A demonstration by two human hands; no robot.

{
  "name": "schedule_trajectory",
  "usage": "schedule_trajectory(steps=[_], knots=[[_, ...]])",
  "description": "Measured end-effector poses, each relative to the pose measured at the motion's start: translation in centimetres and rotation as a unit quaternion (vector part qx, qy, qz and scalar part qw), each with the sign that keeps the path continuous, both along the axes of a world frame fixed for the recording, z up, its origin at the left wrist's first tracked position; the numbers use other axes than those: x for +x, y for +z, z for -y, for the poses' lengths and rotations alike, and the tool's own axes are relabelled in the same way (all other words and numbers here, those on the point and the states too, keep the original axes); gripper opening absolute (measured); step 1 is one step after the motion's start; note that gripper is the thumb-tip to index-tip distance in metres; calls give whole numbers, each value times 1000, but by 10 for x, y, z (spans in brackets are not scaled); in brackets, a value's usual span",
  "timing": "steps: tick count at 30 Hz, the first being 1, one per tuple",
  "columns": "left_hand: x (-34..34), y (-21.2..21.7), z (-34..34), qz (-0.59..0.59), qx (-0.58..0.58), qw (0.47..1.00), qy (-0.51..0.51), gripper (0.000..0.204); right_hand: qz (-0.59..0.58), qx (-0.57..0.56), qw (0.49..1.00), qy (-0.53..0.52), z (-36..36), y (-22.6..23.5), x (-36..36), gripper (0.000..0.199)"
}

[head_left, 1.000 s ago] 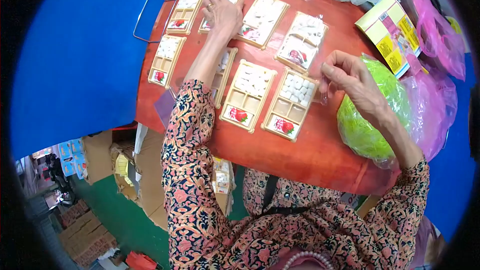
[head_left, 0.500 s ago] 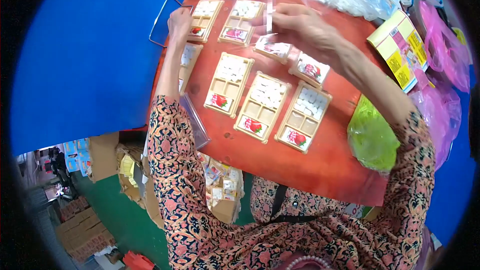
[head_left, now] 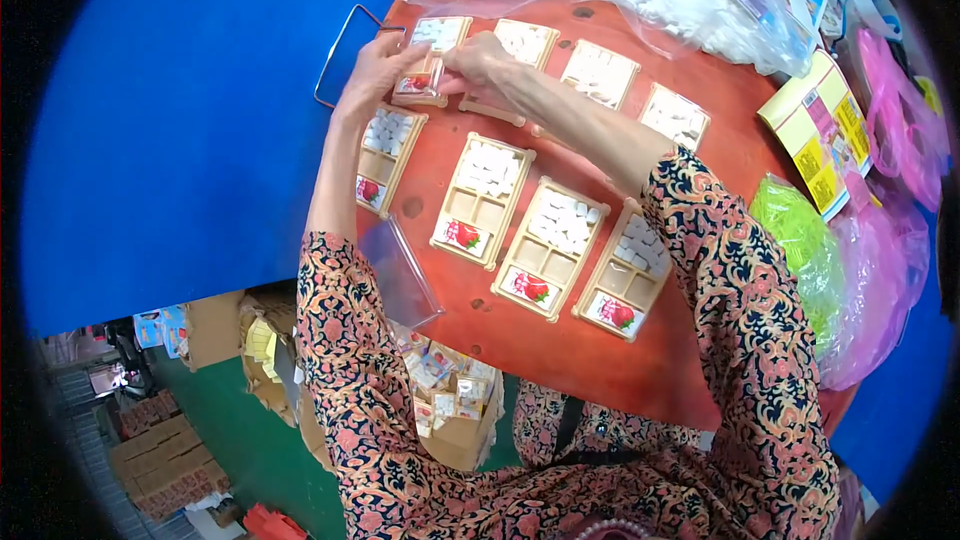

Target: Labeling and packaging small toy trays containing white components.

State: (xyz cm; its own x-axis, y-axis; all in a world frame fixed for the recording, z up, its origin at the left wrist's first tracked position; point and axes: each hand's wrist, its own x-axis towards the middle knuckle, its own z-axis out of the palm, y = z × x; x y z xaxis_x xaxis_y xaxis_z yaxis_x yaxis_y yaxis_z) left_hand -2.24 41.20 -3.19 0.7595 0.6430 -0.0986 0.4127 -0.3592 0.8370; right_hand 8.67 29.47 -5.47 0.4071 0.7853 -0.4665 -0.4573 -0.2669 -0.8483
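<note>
Head view: looking down on the far-left tray (head_left: 432,64), lying near the far left corner of the red surface (head_left: 640,380), under both hands. Left hand (head_left: 380,68) curved over from the left side, fingers partly spread; right hand (head_left: 482,68) reaching in from the right, fingers bent in near the opposite rim. Cannot tell whether closed on anything, with the fingertips partly hidden.

Going by the thin moulded look, should be light, stiffer at the rim than across the compartments. Best taken by both long sides at once and kept level, with the white pieces (head_left: 434,35) at one end apparently loose, probably soft and easily spilled by a tilt. At the other end, a strawberry-printed packet (head_left: 414,85), likely flat, smooth and apt to slide.

Just beside the left sleeve (head_left: 350,390), a clear plastic lid (head_left: 406,270) on the surface: expect thin, springy and slippery. Grip by opposite edges; avoid pressing on the flat face, for fear of denting or cracking. Around, seven more trays (head_left: 463,208), similarly filled where visible, to handle just as gently.
</note>
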Motion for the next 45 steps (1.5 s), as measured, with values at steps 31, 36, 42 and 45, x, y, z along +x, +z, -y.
schedule_trajectory(steps=[31, 36, 42, 45], knots=[[43, -10, 46, -205, 389, 898, -26, 43, 865, -169, 407, -241, 128, 6, 441, 15], [24, -3, 39, -221, 407, 885, -37, 43, 876, -74, 474, -50, 132, -2, 312, 16], [55, -9, 51, -198, 419, 884, -55, 40, 852, -228, 471, -1, 162, 52, 358, 18], [43, -10, 46, -225, 425, 875, -55, 42, 917, 21, 378, -128, 164, 64, 307, 26]])
